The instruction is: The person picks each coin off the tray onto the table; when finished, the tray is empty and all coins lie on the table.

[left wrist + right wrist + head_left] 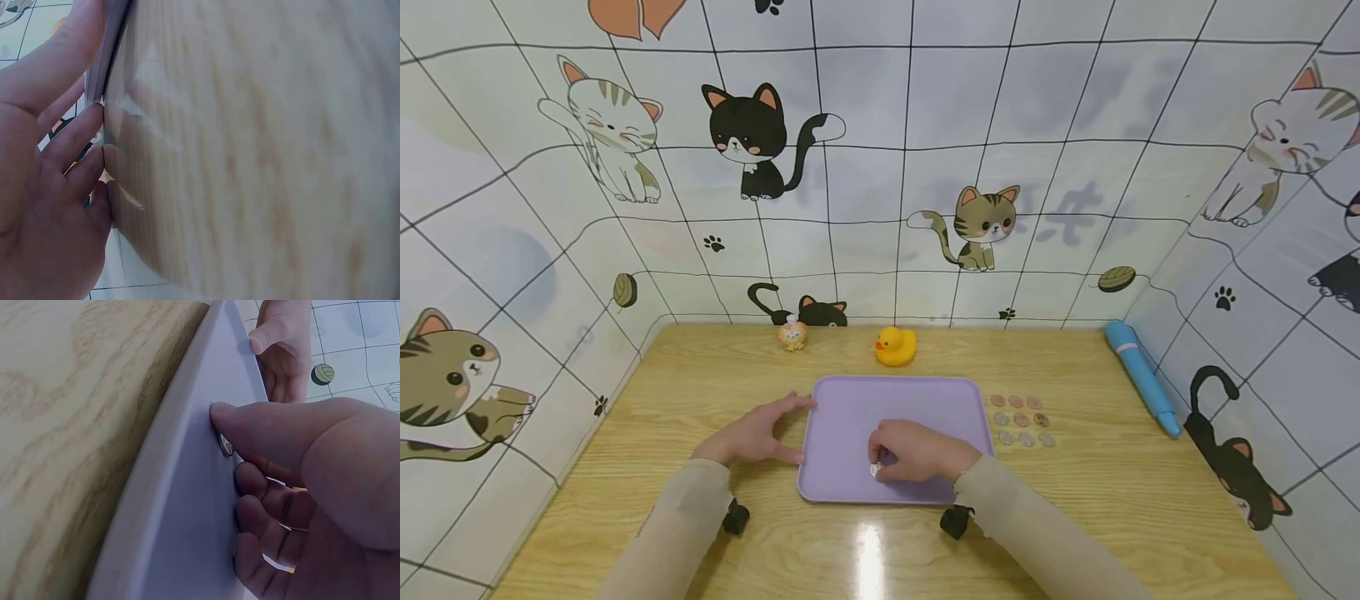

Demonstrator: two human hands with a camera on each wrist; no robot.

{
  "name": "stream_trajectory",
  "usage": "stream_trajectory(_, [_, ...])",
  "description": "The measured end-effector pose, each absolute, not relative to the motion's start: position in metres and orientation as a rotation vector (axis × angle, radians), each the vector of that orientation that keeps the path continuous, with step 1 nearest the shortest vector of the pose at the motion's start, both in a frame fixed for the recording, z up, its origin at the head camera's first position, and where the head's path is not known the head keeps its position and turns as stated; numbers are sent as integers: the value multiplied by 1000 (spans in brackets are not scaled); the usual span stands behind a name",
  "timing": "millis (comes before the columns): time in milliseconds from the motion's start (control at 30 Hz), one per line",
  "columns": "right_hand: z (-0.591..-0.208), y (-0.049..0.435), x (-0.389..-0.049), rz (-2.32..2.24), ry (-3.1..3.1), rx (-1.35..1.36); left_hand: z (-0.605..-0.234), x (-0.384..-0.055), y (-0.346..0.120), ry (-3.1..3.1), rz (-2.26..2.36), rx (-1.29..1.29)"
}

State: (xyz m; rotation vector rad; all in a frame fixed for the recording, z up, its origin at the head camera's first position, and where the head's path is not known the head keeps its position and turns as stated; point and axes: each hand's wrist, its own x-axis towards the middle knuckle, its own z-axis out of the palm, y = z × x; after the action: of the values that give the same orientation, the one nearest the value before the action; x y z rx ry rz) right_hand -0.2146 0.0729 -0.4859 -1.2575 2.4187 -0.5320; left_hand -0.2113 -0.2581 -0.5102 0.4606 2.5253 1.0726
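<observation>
A silver coin [876,469] is at the lower middle of the purple tray [850,400]. My right hand [917,451] holds this coin between thumb and curled fingers, low against the tray's surface. In the right wrist view the coin [225,445] shows its edge and part of a face beneath the thumb, while the other fingertips touch the tray. At the tray's left side, my left hand [760,431] lies with fingers and thumb spread, their tips touching the rim. The left wrist view shows that hand [50,181] beside the tray's edge, its fingers mostly straight.
Right of the tray, several copper and silver coins [1022,419] lie in rows on the wooden table [1112,500]. Behind it stand a yellow rubber duck [896,347] and a small orange figurine [792,333]. A blue stick-like object [1142,379] lies along the right wall.
</observation>
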Motion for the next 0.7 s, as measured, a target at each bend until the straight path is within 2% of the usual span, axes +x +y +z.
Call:
stream_trajectory(300, [-481,72,-212,-517,2414,-1258,-512,-212,-257,2521,1082,444])
stream_trajectory(700, [-485,73,-208,-717,2404,-1260,-513,-212,-258,2529,1052,457])
